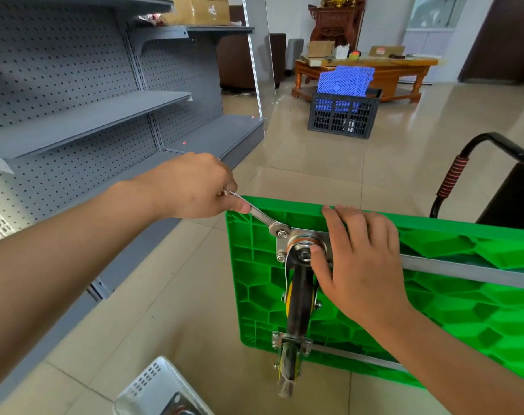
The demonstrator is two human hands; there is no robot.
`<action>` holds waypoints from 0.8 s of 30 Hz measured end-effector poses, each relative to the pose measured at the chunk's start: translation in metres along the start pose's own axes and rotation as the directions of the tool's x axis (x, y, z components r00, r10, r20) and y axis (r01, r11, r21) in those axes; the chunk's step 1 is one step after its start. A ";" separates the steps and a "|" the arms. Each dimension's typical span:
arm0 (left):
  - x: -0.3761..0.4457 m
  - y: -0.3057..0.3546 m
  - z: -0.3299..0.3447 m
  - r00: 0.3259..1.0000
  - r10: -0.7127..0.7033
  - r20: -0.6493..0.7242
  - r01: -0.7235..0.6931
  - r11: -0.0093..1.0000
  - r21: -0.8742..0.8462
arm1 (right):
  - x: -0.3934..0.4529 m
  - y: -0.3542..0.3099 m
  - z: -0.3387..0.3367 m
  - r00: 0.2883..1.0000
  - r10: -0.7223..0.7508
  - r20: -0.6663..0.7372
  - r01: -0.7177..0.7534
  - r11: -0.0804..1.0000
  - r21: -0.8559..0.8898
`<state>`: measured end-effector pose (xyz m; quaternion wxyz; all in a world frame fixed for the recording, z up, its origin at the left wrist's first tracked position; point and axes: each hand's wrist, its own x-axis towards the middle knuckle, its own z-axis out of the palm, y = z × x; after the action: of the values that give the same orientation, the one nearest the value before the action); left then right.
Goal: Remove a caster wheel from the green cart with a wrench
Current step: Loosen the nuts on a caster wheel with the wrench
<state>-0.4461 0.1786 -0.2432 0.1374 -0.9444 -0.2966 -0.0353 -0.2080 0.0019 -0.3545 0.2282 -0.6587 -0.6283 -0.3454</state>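
The green cart (452,313) lies tipped on its side, its ribbed underside facing me. A caster wheel (299,298) with a silver mounting plate sits at the upper left corner of that underside. A second caster (287,366) hangs at the lower corner. My left hand (192,187) grips the handle of a silver wrench (259,214), whose head sits on the plate's upper left bolt. My right hand (359,259) lies flat over the plate and the cart's top edge, fingers straight, thumb on the swivel hub.
Grey perforated store shelving (84,121) runs along the left. A perforated metal tray (162,390) lies on the floor at the bottom. The cart's black handle (476,163) rises at right. A black crate (343,113) with blue panels and a wooden table (371,70) stand beyond.
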 end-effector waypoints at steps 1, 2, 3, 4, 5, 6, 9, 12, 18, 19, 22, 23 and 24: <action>0.000 0.000 0.001 1.000 0.019 -0.022 -0.019 1.000 -0.013 | 0.000 0.000 0.000 1.000 -0.001 -0.002 0.001 1.000 0.001; -0.001 -0.001 0.003 0.998 0.036 -0.047 -0.038 0.999 -0.025 | 0.000 0.000 -0.001 1.000 -0.003 0.000 0.003 1.000 0.002; -0.001 -0.002 0.005 0.996 0.050 -0.069 -0.052 0.998 -0.033 | 0.000 0.001 -0.001 1.000 -0.004 0.002 0.004 1.000 0.004; -0.002 -0.005 0.009 0.994 0.060 -0.090 -0.064 0.997 -0.047 | 0.000 0.001 -0.001 1.000 -0.003 0.004 0.003 1.000 0.005; -0.003 -0.006 0.014 0.991 0.066 -0.114 -0.074 0.995 -0.067 | 0.000 0.001 -0.002 1.000 -0.003 0.005 0.003 1.000 0.007; -0.005 -0.007 0.020 0.988 0.067 -0.141 -0.080 0.992 -0.093 | 0.000 0.001 -0.002 1.000 -0.001 0.003 0.001 1.000 0.011; -0.012 -0.006 0.036 0.970 0.039 -0.238 -0.087 0.977 -0.195 | 0.000 0.000 -0.001 1.000 0.014 -0.013 -0.014 1.000 0.021; -0.019 -0.004 0.047 0.953 0.002 -0.303 -0.086 0.961 -0.264 | 0.000 -0.002 -0.001 1.000 0.021 -0.011 -0.021 1.000 0.021; -0.031 0.004 0.071 0.928 -0.080 -0.363 -0.065 0.926 -0.371 | 0.000 -0.002 -0.007 0.999 0.014 0.034 -0.015 1.000 0.024; -0.034 0.006 0.073 0.925 -0.116 -0.363 -0.050 0.908 -0.417 | 0.000 -0.002 -0.009 0.999 0.018 0.043 -0.019 0.999 0.026; -0.049 0.024 0.086 0.913 -0.305 -0.272 0.071 0.774 -0.630 | 0.002 -0.003 -0.012 0.996 0.033 0.085 -0.036 0.999 0.026; -0.054 0.039 0.096 0.908 -0.389 -0.157 0.165 0.675 -0.720 | 0.003 -0.004 -0.012 0.995 0.038 0.096 -0.041 0.999 0.025; -0.060 0.059 0.109 0.896 -0.445 -0.005 0.271 0.555 -0.787 | 0.004 -0.005 -0.013 0.994 0.039 0.104 -0.041 0.999 0.022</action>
<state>-0.4633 0.1295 -0.3711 -0.2582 -0.8213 -0.4237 -0.2816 -0.2155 -0.0047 -0.3439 0.2101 -0.6853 -0.6301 -0.2987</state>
